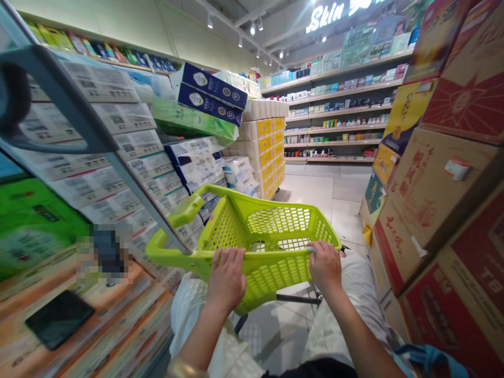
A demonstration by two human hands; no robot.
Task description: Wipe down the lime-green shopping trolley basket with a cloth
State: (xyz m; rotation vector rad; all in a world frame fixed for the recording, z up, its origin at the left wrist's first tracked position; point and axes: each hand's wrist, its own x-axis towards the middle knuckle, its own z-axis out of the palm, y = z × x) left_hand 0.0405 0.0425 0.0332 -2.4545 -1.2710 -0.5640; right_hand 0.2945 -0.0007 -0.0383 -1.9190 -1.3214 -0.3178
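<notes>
A lime-green plastic shopping cart basket (271,265) with a holed wall stands sideways before me. My left hand (227,278) is closed over its near rim, left of the middle. Further right along that rim, my right hand (326,265) is closed too, with a small pale scrap of cloth or tissue (311,248) showing at its fingertips. The rest of the scrap is hidden under the hand. From the basket's left corner a metal tube (145,202) slants up to a dark grey plastic handle (74,113).
Stacked paper packs (126,142) rise at the left. On nearer orange packs (129,304) lie a black tablet-like slab (59,319) and a blurred dark object. Cardboard cartons (441,194) line the right. An aisle floor (326,184) leads to stocked shelves (334,113).
</notes>
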